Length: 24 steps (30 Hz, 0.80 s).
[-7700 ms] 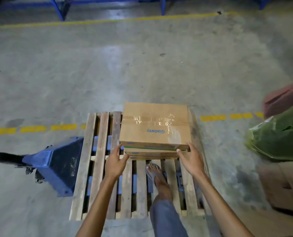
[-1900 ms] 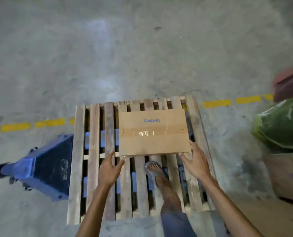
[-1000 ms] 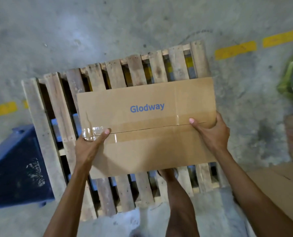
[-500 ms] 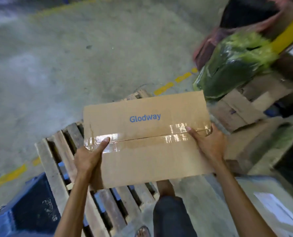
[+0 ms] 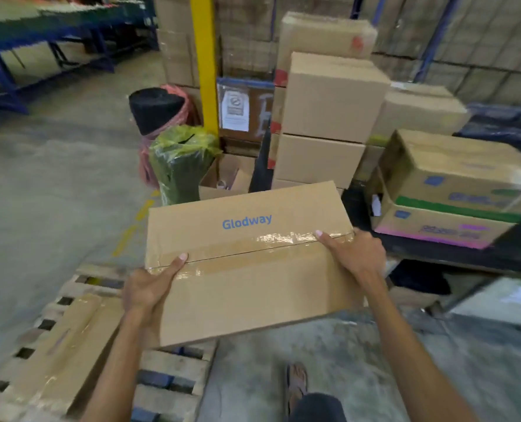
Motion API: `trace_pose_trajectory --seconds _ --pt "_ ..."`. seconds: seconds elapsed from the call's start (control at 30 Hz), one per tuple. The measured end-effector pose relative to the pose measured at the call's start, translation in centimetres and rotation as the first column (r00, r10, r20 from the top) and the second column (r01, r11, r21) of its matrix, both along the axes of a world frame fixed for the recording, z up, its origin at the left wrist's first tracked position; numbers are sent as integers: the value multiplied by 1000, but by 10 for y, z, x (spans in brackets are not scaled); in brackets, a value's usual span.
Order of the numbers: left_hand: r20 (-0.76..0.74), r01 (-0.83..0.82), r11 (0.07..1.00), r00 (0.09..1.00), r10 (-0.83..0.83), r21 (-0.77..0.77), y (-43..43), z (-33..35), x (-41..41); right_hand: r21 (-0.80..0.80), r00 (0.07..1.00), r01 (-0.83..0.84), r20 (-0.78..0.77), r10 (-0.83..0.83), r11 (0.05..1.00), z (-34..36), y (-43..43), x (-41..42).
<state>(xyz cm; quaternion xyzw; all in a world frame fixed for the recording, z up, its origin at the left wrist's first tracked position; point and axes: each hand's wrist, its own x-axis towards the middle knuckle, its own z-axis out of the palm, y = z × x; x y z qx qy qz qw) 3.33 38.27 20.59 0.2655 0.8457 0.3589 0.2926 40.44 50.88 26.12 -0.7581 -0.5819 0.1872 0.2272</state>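
I carry a flat brown cardboard box point(image 5: 247, 257) marked "Glodway" in blue, sealed with clear tape along its seam. It is held in the air in front of me. My left hand point(image 5: 148, 286) grips its left edge with the thumb lying on the top face. My right hand point(image 5: 352, 254) grips the right edge, thumb on the tape. A second taped brown box point(image 5: 61, 348) lies flat on the wooden pallet point(image 5: 174, 367) at the lower left.
Stacked cardboard boxes point(image 5: 329, 117) stand ahead, with printed cartons point(image 5: 454, 190) at the right. A yellow post point(image 5: 204, 62), a black roll point(image 5: 155, 108) and a green wrapped roll point(image 5: 180, 162) stand left of them. My sandalled foot point(image 5: 295, 382) is on the concrete floor.
I lifted the Glodway box off the pallet with both hands and turned right with it, from facing the pallet to facing the stacked boxes. Another box now shows on the pallet.
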Motion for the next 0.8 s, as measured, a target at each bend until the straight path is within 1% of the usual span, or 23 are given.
trace_pose_trajectory --seconds 0.03,0.1,0.17,0.27,0.3,0.33,0.43,0.53,0.57,0.7,0.8 --pt "2 20 1000 1000 -20 3 7 7 15 2 1000 23 -7 -23 1000 1 -2 19" --pt "-9 105 994 994 -105 7 28 23 76 29 993 112 -23 -112 993 12 -12 86" --pt "-26 165 986 986 -165 24 45 36 131 56 986 166 -30 -164 985 21 -19 147" --pt "23 205 972 978 -209 117 69 49 219 81 970 242 -52 -238 967 37 -28 242" --pt "31 209 969 976 -215 131 71 54 237 88 965 261 -49 -257 961 38 -26 259" --pt "19 234 958 971 -240 164 81 60 275 114 957 288 -54 -284 951 47 -28 298" --pt "11 256 945 965 -263 205 104 82 370 205 952 305 -71 -297 930 69 -27 397" --pt "-17 294 920 954 -300 260 127 109 444 238 945 326 -70 -318 915 97 -21 476" --pt "-5 304 911 949 -315 278 136 122 472 246 943 332 -71 -325 910 108 -16 505" --pt "57 341 876 923 -381 340 178 166 528 258 937 349 -103 -334 901 142 19 569" --pt "20 388 847 906 -424 364 224 205 566 303 937 349 -121 -327 887 165 65 608"
